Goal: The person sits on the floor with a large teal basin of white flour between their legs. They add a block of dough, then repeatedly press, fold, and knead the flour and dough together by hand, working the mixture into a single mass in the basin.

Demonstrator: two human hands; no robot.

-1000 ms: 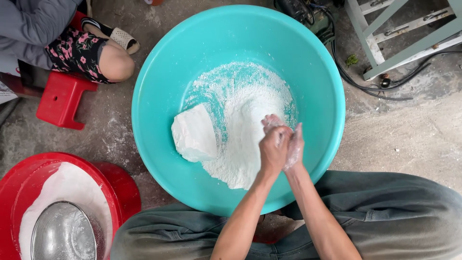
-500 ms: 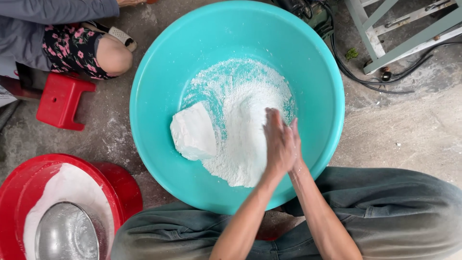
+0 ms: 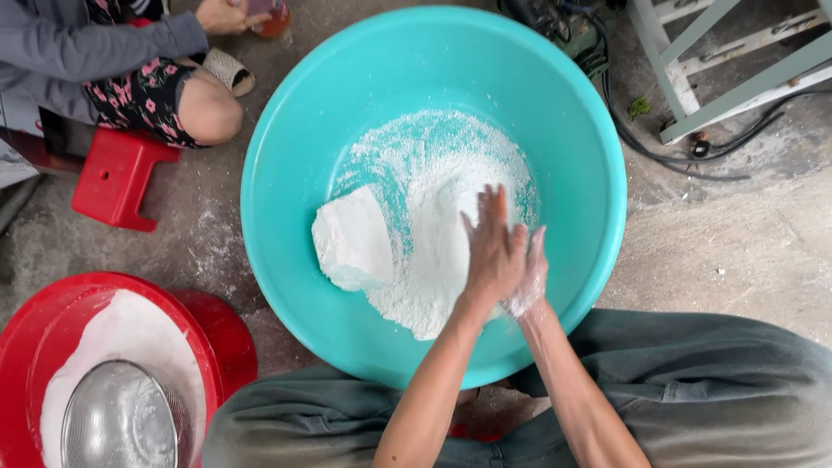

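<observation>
Head view shows left hand [image 3: 492, 251] and right hand [image 3: 527, 276] pressed together over flour [image 3: 433, 217] in the teal basin [image 3: 286, 260], rubbing lumps fine; the white block [image 3: 351, 241] beside them probably needs crumbling next.

white lump [image 3: 353, 240] blocks basin's [image 3: 277, 130] left floor, far floor bare, open above

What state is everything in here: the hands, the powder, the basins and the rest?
Left hand: open, palm down, pressed against the right hand.
Right hand: open, dusted white, under the left.
Turquoise basin: holds the powder and the lump.
White powder: loose, spread out.
White lump: solid, beside the powder.
Red basin: part filled with white powder.
Metal sieve: resting in the red basin.
</observation>
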